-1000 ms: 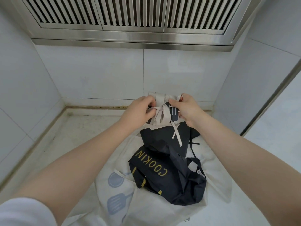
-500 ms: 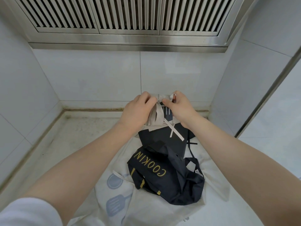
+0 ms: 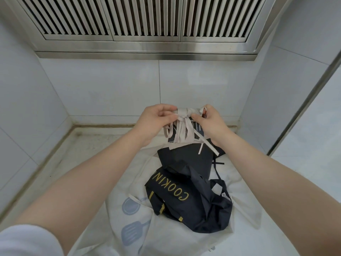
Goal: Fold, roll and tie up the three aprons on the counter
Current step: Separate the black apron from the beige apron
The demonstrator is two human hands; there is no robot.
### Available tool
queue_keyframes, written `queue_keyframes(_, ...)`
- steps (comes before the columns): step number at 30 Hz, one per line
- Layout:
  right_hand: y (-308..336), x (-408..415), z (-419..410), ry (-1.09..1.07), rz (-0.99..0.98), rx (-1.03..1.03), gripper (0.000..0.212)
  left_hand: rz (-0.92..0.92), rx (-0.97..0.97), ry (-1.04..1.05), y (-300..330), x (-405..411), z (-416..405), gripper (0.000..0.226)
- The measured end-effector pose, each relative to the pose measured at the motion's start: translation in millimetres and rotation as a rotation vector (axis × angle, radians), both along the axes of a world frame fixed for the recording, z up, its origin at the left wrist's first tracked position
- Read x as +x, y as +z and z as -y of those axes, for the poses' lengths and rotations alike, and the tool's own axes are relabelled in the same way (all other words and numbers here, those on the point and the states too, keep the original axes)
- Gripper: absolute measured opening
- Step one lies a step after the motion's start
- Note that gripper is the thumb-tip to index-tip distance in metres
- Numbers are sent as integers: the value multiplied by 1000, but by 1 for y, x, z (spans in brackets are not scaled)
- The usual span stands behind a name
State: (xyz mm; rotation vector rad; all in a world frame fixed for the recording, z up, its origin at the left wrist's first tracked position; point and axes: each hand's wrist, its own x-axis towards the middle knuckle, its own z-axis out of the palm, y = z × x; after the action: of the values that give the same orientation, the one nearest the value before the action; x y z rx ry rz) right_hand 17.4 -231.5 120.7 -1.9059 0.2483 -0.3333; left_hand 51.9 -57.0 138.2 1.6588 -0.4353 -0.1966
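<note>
Just above the centre of the frame, the person holds a rolled apron [image 3: 186,112] in the air, its pale straps [image 3: 181,133] wound round it and hanging down in loops. Compared with a second ago, both hands have drawn outward along the straps and the wrap around the roll looks tighter and flatter, which suggests the knot on this first bundle is being pulled snug. The left hand [image 3: 156,120] pinches a strap end between thumb and fingertips at the roll's left side; the right hand [image 3: 210,122] has its fingers curled onto the strap at the roll's right end. Below them, in the lower middle of the frame, a crumpled dark apron [image 3: 188,198] with gold lettering lies on a white apron [image 3: 166,237] spread over the counter [image 3: 88,150], both apparently not yet folded, so most of the task probably remains.
</note>
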Motion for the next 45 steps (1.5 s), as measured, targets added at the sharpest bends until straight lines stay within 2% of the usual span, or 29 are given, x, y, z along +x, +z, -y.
queue_keyframes(3, -1, -4, 3, 29, -20, -38, 20, -228, -174, 157, 9, -2, 3, 10)
queue_keyframes(6, -9, -9, 4, 42, -61, -80, 21, -504, -526, 241, 20, 6, 1, 16)
queue_keyframes(8, -11, -11, 3, 45, -69, -57, 24, -530, -732, 239, 27, 13, 0, 21)
queue_keyframes(10, -9, -11, 1, 48, -68, 0, 27, -468, -875, 272, 33, 16, 0, 21)
queue_keyframes(11, -8, -10, 0, 32, -60, 37, 27, -441, -865, 302, 33, 17, 1, 21)
queue_keyframes(12, -5, -9, 0, 4, -48, 87, 28, -424, -772, 336, 30, 19, 1, 29)
queue_keyframes(14, -2, -6, 0, -64, -7, 198, 29, -473, -470, 357, 18, 21, 0, 55)
queue_keyframes(16, 0, -4, 2, -115, 23, 185, 30, -607, -245, 265, 7, 15, 1, 63)
queue_keyframes(18, 0, -4, 4, -143, 32, 141, 31, -713, -83, 110, 0, 3, 6, 56)
queue_keyframes(21, -6, -4, 4, -164, 37, 162, 29, -733, 78, -59, -3, -7, 16, 64)
queue_keyframes(22, -7, -6, 4, -158, 40, 154, 28, -729, 100, -76, -4, -7, 19, 70)
queue_keyframes(24, -9, -8, 3, -107, 53, 117, 27, -754, 11, -51, -3, -7, 24, 72)
queue_keyframes(26, -6, -12, 3, -17, 60, 62, 26, -809, -160, -10, -1, -7, 27, 63)
queue_keyframes(28, -1, -15, 5, 84, 31, 41, 27, -829, -249, 51, -1, -10, 28, 54)
queue_keyframes(32, 11, -20, 9, 245, -51, 103, 31, -719, -358, 180, -5, -8, 30, 33)
queue_keyframes(34, 22, -18, 15, 205, -51, 56, 25, -539, -325, 263, -6, -2, 28, 25)
queue_keyframes(36, 32, -18, 25, 208, -31, 31, 21, -308, -180, 273, -9, 6, 23, 28)
queue_keyframes(38, 39, -18, 30, 247, -31, 42, 20, -107, -64, 222, -12, 8, 19, 30)
queue_keyframes(41, 39, -15, 24, 303, -67, 95, 31, 119, 32, 69, -14, 1, 19, 31)
queue_keyframes(43, 32, -11, 23, 300, -122, 74, 34, 163, 79, -80, -17, 2, 16, 31)
queue_keyframes(45, 20, -13, 27, 264, -183, -68, 32, 156, 185, -229, -28, 4, 7, 31)
